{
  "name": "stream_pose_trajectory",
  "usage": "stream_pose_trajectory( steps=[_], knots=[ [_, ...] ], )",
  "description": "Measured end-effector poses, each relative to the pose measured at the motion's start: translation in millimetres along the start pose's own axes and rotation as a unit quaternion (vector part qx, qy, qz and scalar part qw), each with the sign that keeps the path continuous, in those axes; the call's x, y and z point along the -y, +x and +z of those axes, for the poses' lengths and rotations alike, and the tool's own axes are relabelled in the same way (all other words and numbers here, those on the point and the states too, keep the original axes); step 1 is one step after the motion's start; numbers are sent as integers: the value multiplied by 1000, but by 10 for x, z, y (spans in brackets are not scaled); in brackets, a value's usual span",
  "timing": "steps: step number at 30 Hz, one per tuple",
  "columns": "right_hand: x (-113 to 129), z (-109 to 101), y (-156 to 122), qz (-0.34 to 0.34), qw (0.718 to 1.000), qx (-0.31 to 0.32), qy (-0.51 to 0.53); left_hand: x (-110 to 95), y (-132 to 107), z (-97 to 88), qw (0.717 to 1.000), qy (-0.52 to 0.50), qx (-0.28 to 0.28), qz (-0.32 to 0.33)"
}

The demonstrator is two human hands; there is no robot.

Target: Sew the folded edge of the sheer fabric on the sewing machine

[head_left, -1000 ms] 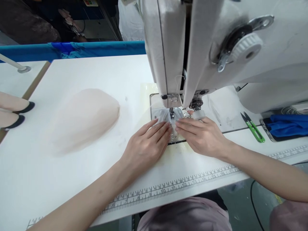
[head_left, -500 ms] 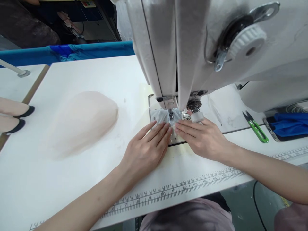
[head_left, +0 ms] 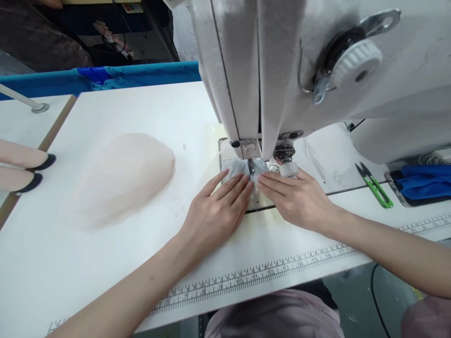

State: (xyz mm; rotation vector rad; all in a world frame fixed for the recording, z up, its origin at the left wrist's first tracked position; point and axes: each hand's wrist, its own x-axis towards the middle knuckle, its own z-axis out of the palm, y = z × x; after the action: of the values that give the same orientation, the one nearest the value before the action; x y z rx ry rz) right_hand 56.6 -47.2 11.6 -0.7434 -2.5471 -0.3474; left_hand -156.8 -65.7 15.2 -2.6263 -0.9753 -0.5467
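sheer fabric piece [head_left: 243, 172] on white table [head_left: 148, 108], blue barrier [head_left: 134, 72] behind

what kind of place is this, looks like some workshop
Most likely a garment sewing workshop. A white industrial sewing machine stands on a white worktable with a printed ruler strip along its edge; green-handled thread snips lie nearby, and both hands press sheer white fabric at the needle.

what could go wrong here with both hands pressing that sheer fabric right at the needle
1. The left hand and right hand have fingertips close beside the needle, so a slip could likely bring a finger under it.
2. The sheer fabric piece is thin and bunched at the presser foot, so it may pucker or feed crooked.
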Motion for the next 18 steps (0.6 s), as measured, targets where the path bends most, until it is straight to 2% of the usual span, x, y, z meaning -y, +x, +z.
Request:
stream_pose_trajectory(
  steps=[9, 18],
  knots=[
    [-44, 32, 8, 5, 999, -14, -42, -20, -1, -40, 1000, 27, -2, 8],
    [-18, -2, -25, 1, 1000, -13, -9, -147, -22, -132, 998, 54, -5, 15]
  ],
)
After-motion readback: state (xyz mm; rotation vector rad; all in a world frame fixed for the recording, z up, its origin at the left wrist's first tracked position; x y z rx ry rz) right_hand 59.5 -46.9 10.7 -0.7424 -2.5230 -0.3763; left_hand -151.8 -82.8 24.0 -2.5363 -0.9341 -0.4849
